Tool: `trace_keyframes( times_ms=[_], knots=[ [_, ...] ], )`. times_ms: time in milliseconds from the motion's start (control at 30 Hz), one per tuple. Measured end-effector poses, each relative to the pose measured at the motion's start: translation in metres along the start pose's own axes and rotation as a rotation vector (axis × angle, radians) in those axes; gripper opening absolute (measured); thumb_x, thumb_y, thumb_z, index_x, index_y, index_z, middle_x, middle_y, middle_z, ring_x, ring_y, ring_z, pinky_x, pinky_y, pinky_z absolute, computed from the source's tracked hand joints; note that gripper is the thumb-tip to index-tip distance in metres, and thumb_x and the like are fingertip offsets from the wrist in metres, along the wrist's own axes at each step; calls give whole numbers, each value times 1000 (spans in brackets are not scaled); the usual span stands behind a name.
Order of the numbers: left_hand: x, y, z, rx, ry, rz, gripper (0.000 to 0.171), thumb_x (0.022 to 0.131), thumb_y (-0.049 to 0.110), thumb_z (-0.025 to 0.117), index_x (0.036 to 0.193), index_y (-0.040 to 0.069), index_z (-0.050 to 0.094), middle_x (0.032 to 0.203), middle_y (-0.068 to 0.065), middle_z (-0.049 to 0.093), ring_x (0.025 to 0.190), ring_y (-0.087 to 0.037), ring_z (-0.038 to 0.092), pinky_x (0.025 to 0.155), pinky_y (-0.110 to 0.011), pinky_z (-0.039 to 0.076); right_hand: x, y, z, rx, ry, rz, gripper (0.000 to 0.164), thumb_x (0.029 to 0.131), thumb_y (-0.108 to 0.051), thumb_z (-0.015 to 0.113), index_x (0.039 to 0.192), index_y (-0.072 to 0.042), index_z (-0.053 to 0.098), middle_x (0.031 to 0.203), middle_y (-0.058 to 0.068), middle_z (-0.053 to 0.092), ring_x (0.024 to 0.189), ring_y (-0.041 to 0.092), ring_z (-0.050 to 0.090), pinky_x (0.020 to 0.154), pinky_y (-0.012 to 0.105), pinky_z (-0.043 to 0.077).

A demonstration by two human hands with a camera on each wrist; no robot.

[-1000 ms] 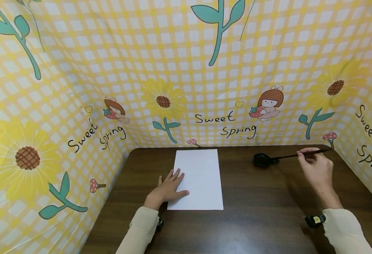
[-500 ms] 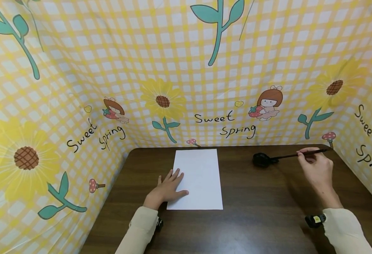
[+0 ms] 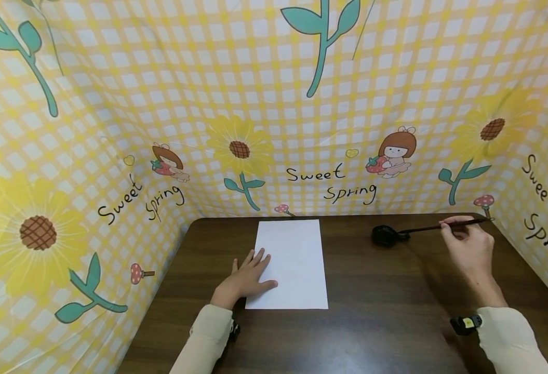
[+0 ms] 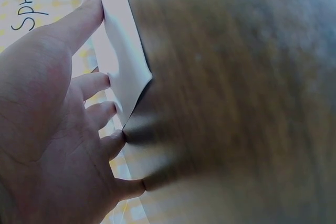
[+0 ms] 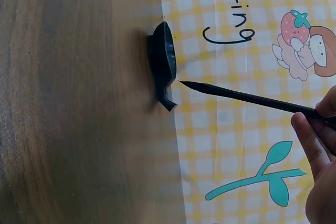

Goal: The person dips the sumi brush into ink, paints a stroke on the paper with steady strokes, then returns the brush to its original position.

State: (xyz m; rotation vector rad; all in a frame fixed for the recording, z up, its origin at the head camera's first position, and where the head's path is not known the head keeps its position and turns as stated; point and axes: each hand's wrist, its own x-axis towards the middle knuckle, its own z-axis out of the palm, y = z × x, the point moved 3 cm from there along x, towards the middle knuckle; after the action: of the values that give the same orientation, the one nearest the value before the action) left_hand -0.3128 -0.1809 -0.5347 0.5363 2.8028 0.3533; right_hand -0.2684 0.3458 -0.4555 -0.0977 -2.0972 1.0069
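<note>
My left hand (image 3: 244, 278) lies with fingers spread over the left edge of a white sheet of paper (image 3: 297, 265). In the left wrist view the fingertips press along the paper (image 4: 123, 51), and its near corner lifts a little. Between thumb and fingers, my right hand (image 3: 471, 249) pinches a dark ink brush (image 3: 423, 229), held nearly level with its tip pointing left. That pointed black tip is beside the rim of a small black ink dish (image 3: 385, 236) with a short handle. The right wrist view shows the brush (image 5: 252, 97) and the dish (image 5: 161, 59) from the side.
Everything rests on a dark brown wooden table (image 3: 367, 322). A yellow checked cloth (image 3: 274, 104) printed with flowers stands as a wall behind and on both sides, right at the table's edges.
My right hand has shifted slightly to the right with the brush, which slid a little away over the dish's handle side. The left hand and paper have stayed in place.
</note>
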Motion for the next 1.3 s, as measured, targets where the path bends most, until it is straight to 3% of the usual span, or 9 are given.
trace_keyframes(
  times_ms=[67,233,333,400,533,633,800,1033,1300],
  knots=[
    [1,-1,1,-3,2,0,89,103,66,56,171,16,28,181,-10,13,167,-41,9,123,-82,6,1,-2,0,6,6,-7,10,98,-6,73,105,2,76,97,10,78,83,-27,54,77,-4,42],
    [1,-4,2,-40,19,29,92,102,70,53,171,15,26,181,-12,12,167,-43,7,122,-83,2,0,-5,2,43,13,-18,11,99,-6,72,104,4,75,93,-32,66,83,-28,55,77,-3,43],
    [-2,-3,1,-66,20,41,94,101,72,53,171,14,27,180,-13,12,167,-44,6,121,-83,0,-1,-4,5,66,14,-15,12,99,-6,71,104,5,75,92,-45,57,82,-28,56,77,-3,44],
    [-2,-2,1,-65,16,38,94,101,71,53,171,14,26,180,-13,12,167,-44,6,122,-83,1,-2,-3,7,67,15,-6,13,99,-6,71,104,5,75,92,-42,60,82,-27,56,76,-3,44],
    [-1,1,-1,-27,5,11,90,102,64,58,170,14,28,180,-12,14,167,-43,9,123,-82,5,-6,0,10,57,18,18,13,99,-7,72,103,4,75,92,-14,78,81,-27,57,76,-3,44],
    [1,-1,2,-8,8,5,89,103,64,58,170,14,28,180,-12,15,167,-42,10,123,-82,7,-8,2,11,58,23,30,12,98,-7,71,103,4,75,93,4,80,81,-26,57,76,-3,45],
    [1,-2,0,-34,4,12,90,102,66,58,171,15,28,180,-12,14,167,-42,8,123,-81,4,-8,5,11,92,47,45,11,97,-4,72,102,6,75,89,-9,77,80,-25,59,76,-2,46],
    [7,-13,9,-91,32,45,104,94,84,50,171,18,27,181,-11,12,167,-44,6,120,-85,-1,-11,9,8,107,48,89,13,98,-5,71,103,7,75,87,-39,61,78,-25,59,74,-2,46],
    [2,-3,1,-49,5,12,92,100,67,60,170,15,29,180,-11,14,167,-42,8,123,-82,3,-12,13,6,115,44,98,15,99,-6,70,104,7,75,87,-41,59,78,-24,59,73,-2,45]
  ],
)
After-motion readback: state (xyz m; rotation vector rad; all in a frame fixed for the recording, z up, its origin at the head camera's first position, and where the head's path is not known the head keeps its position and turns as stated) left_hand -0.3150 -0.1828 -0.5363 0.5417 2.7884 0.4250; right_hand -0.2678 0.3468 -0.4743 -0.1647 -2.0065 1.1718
